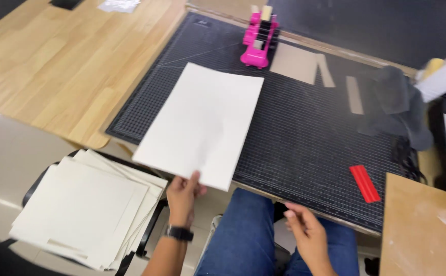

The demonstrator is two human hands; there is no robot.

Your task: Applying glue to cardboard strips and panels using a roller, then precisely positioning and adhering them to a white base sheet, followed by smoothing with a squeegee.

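Note:
My left hand (pixel 183 195) pinches the near edge of a white sheet of card (pixel 201 122), which lies tilted over the black gridded cutting mat (pixel 304 138). A dark watch sits on that wrist. My right hand (pixel 304 230) hovers below the mat's near edge, above my blue-jeaned lap, fingers loosely apart and holding nothing.
A stack of several white sheets (pixel 87 207) rests on a chair at lower left. On the mat: a pink tape dispenser (pixel 258 37), brown card strips (pixel 304 64), a grey cloth (pixel 394 105), a red flat tool (pixel 364 183). A brown board (pixel 422 225) lies at right.

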